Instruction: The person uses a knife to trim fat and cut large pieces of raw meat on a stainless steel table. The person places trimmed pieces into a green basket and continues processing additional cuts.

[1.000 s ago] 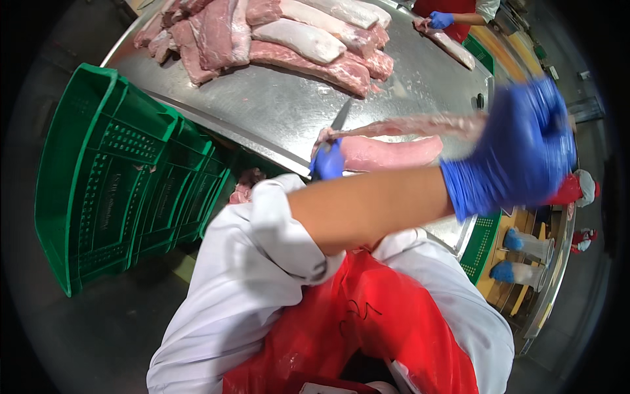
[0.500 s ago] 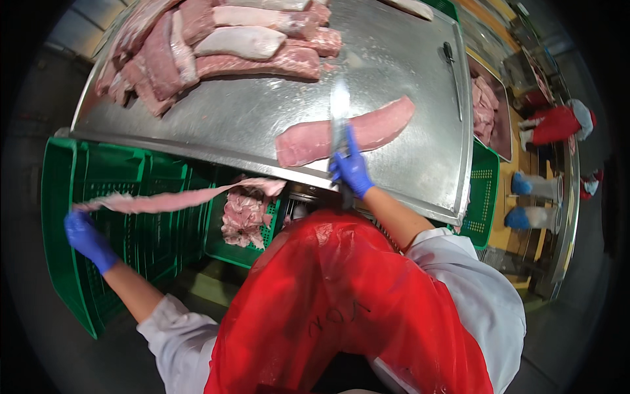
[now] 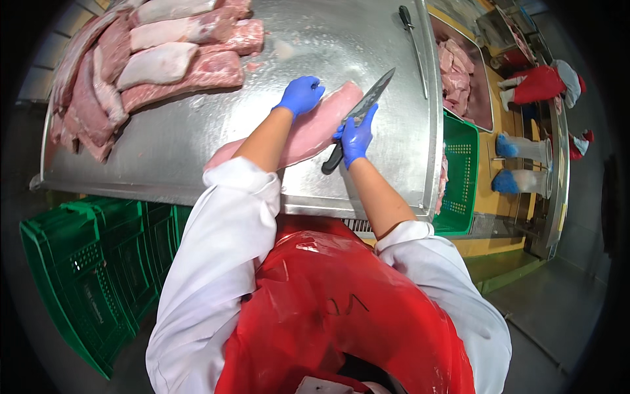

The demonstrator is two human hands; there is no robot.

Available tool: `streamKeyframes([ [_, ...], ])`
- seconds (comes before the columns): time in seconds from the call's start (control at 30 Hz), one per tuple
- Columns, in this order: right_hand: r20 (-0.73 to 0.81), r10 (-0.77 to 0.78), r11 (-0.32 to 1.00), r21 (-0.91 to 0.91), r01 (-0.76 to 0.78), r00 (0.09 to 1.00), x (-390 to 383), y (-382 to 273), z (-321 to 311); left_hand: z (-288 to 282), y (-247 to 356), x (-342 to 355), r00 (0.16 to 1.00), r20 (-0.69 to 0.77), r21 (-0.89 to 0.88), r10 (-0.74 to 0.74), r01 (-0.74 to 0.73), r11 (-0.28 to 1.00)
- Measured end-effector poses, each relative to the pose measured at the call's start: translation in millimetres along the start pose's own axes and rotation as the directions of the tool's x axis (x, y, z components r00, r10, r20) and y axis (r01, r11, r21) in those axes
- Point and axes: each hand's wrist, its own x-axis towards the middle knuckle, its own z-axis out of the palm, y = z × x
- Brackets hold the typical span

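A long, pale pink pork loin (image 3: pixel 318 125) lies slantwise on the steel table (image 3: pixel 197 125), partly hidden by my left forearm. My left hand (image 3: pixel 300 96), in a blue glove, is over the loin's far edge with its fingers curled in; whatever they pinch, if anything, is hidden. In my right hand (image 3: pixel 357 138), also gloved in blue, is a black-handled knife (image 3: pixel 375 92). Its broad blade points away and to the right, beside the loin's right end, while the handle's butt sticks out below the hand.
Several untrimmed meat slabs (image 3: pixel 174 69) are heaped at the far left. A sharpening steel (image 3: pixel 415 49) lies near the table's right edge. Beyond are a metal tub of meat pieces (image 3: pixel 455 75) and a green crate (image 3: pixel 461 177). More green crates (image 3: pixel 98 276) stand left. A co-worker (image 3: pixel 541 84) is at far right.
My left hand has come from over the left crates to the loin, and the meat strip it held is gone. The knife has swung rightward off the loin's middle. The loin lies more slanted.
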Motion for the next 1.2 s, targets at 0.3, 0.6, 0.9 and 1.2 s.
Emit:
streamKeyframes([
  [0.3,0.134,0.080,0.996,0.033,-0.085,0.988,21.6,19.2,-33.3,45.1,9.4,46.5,0.956,0.292,0.023,-0.036,0.031,0.999],
  [0.6,0.427,-0.205,0.959,-0.094,0.269,0.880,62.9,-42.8,-43.6,7.8,50.7,-12.3,0.996,0.023,-0.206,-0.085,0.088,0.975],
  [0.9,0.756,0.172,0.916,-0.358,0.180,0.631,2.7,-80.8,-121.2,14.2,39.7,-13.3,0.992,-0.128,-0.124,-0.021,0.005,0.992],
  [1.2,0.753,0.112,0.828,-0.431,0.357,0.648,35.8,-60.7,-50.1,-4.0,36.0,-5.1,0.998,-0.002,-0.195,-0.063,0.062,0.979],
])
